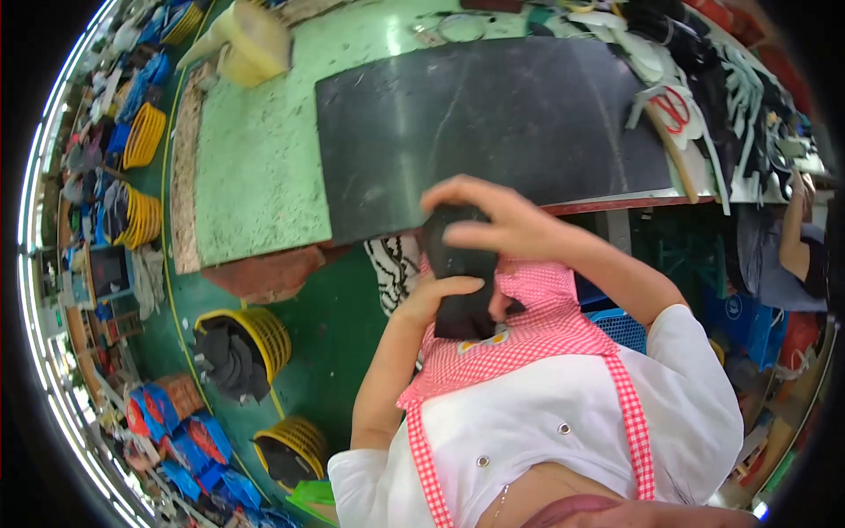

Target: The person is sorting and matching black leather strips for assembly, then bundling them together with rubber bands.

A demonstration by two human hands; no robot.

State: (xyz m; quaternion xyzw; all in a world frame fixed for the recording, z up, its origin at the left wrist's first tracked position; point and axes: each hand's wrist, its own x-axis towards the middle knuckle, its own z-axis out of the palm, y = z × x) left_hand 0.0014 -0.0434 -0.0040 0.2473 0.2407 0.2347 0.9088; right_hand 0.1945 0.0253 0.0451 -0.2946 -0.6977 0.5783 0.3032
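Observation:
Both of my hands are on a black piece of material (461,319), held in front of my pink checked apron (546,330) at the near edge of the work table. My left hand (433,296) grips the piece's left side from below. Over its top, my right hand (495,216) curls with the fingers closed on it. The piece looks soft and dark; its exact shape is partly hidden by my fingers. Just behind my hands lies a large black mat (493,123) on the green table top (255,167).
Yellow baskets (255,339) of dark pieces stand on the green floor at left, with another (295,444) lower down. Blue and red parts (176,431) pile along the left rim. Cut white and black strips (704,79) crowd the table's right end. Another person's arm (792,238) shows at far right.

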